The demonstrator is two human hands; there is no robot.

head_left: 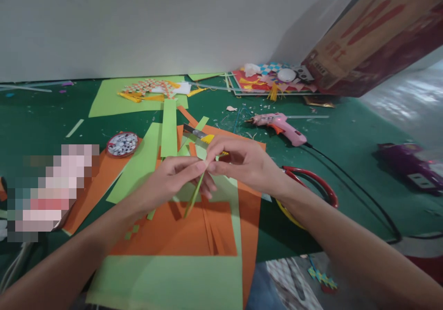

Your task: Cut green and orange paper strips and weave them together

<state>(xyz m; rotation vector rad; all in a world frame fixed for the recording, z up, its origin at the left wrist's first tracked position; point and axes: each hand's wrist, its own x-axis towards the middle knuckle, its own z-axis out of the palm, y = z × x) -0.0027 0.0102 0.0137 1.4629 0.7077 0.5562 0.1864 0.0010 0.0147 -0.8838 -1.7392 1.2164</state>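
While the left hand pinches a green strip, the right hand does likewise. At their two o'clock lies a glue gun.

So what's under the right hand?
Below the right hand you can see parts of a green sheet and an orange sheet. A blade shows just beyond it. Whatever the hand covers is hidden.

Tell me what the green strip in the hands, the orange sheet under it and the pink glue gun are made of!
Green strip: probably paper, as it's thin and flat; blur hides its finish.
Orange sheet: matte paper or thin card; flat, crisp-edged, no shine.
Pink glue gun: likely smooth plastic, judging by its rounded, moulded body.
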